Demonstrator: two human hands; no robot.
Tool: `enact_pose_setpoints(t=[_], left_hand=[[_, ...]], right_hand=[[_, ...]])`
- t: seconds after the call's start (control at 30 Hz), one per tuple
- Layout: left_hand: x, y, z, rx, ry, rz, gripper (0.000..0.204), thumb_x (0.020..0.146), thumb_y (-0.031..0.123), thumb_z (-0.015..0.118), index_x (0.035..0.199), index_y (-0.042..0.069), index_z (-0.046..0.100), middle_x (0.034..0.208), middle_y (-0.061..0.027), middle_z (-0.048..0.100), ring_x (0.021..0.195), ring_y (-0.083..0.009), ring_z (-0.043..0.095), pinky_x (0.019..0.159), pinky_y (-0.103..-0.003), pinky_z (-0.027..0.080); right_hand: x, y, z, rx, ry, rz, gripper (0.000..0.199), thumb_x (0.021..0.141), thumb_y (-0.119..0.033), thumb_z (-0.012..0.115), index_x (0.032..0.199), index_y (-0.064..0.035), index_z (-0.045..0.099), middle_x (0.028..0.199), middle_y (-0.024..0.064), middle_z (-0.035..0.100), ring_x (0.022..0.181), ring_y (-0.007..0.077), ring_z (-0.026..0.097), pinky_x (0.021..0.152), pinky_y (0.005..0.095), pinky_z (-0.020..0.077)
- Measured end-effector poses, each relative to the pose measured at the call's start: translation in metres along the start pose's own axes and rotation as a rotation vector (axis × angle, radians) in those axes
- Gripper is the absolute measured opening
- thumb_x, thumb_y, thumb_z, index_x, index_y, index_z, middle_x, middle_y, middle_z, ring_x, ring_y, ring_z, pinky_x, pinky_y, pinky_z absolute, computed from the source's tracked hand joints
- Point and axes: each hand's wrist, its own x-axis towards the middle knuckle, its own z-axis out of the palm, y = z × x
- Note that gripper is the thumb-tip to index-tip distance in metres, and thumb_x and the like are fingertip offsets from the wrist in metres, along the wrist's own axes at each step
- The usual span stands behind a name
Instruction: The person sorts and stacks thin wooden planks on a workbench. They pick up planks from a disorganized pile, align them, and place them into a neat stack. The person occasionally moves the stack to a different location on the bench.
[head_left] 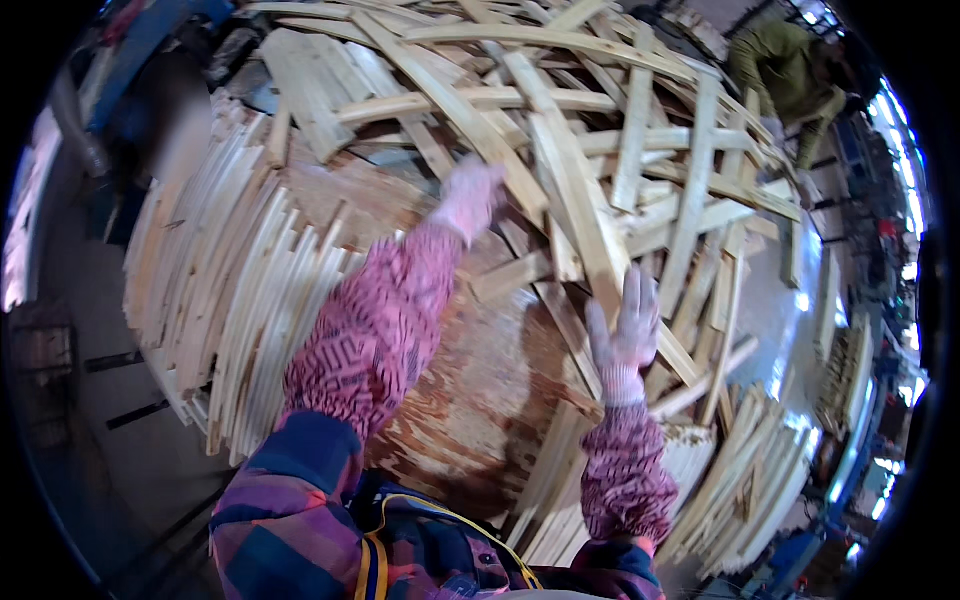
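My right hand [627, 325], in a pale work glove, lies with its fingers stretched out and apart against a long wooden board [580, 200]. That board slants across the loose pile in front of me. My left hand [468, 198], gloved the same way, reaches forward to the edge of another long slanting board [455, 108]. Its fingers are smeared by motion, so whether they grip the board does not show. Patterned pink sleeve covers reach up both forearms. Beneath the left hand is a worn reddish-brown wooden tabletop [430, 420].
Neatly lined strips [235, 300] fill the table's left side. Crossed boards [640, 150] heap up at the far side and right. More strips [745, 490] are stacked at lower right, others [555, 490] close to my body. A person in olive clothing [785, 75] bends at far right.
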Motion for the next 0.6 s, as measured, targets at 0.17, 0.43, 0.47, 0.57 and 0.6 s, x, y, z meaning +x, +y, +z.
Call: enact_pose_setpoints(t=[0.17, 0.43, 0.47, 0.57, 0.6], left_hand=[[-0.162, -0.005, -0.039, 0.846, -0.093, 0.357, 0.028, 0.091, 0.007, 0.061, 0.119, 0.004, 0.06, 0.106, -0.0073, 0.067, 0.092, -0.0219, 0.066, 0.077, -0.037, 0.056], [-0.27, -0.056, -0.086, 0.553, -0.378, -0.362, 0.055, 0.092, 0.015, 0.066, 0.141, 0.004, 0.046, 0.128, -0.0052, 0.061, 0.113, -0.014, 0.058, 0.098, -0.028, 0.047], [-0.274, -0.046, -0.092, 0.575, -0.365, -0.331, 0.056, 0.092, 0.019, 0.067, 0.141, 0.004, 0.045, 0.128, -0.0053, 0.061, 0.113, -0.0136, 0.058, 0.098, -0.028, 0.047], [-0.284, -0.012, -0.095, 0.499, -0.292, -0.271, 0.062, 0.091, 0.027, 0.072, 0.142, 0.006, 0.045, 0.129, -0.0049, 0.061, 0.108, -0.0149, 0.06, 0.086, -0.03, 0.053], [-0.292, -0.02, -0.111, 0.413, -0.226, -0.175, 0.06, 0.093, 0.024, 0.069, 0.144, 0.005, 0.043, 0.125, -0.0055, 0.062, 0.107, -0.0144, 0.061, 0.085, -0.029, 0.053]], right_hand=[[0.085, -0.056, 0.057, 0.078, -0.093, -0.059, 0.071, 0.083, -0.04, 0.07, 0.142, -0.0066, 0.046, 0.14, 0.0174, 0.051, 0.128, 0.035, 0.049, 0.109, 0.0447, 0.0384], [0.027, -0.158, 0.103, 0.993, -0.729, 0.27, 0.045, 0.09, -0.02, 0.069, 0.128, 0.0011, 0.056, 0.109, 0.0145, 0.067, 0.098, 0.0222, 0.064, 0.085, 0.032, 0.052], [0.017, -0.163, 0.097, 1.077, -0.739, 0.338, 0.041, 0.09, -0.021, 0.068, 0.124, 0.0002, 0.059, 0.104, 0.0137, 0.069, 0.093, 0.023, 0.065, 0.082, 0.0329, 0.0524], [-0.011, -0.158, 0.052, 1.141, -0.574, 0.403, 0.038, 0.089, -0.03, 0.066, 0.114, -0.002, 0.065, 0.096, 0.0168, 0.071, 0.087, 0.0305, 0.067, 0.079, 0.0383, 0.0516], [-0.009, -0.162, 0.03, 1.013, -0.538, 0.42, 0.036, 0.09, -0.029, 0.066, 0.113, -0.0011, 0.065, 0.093, 0.015, 0.071, 0.084, 0.0285, 0.067, 0.076, 0.0378, 0.0514]])
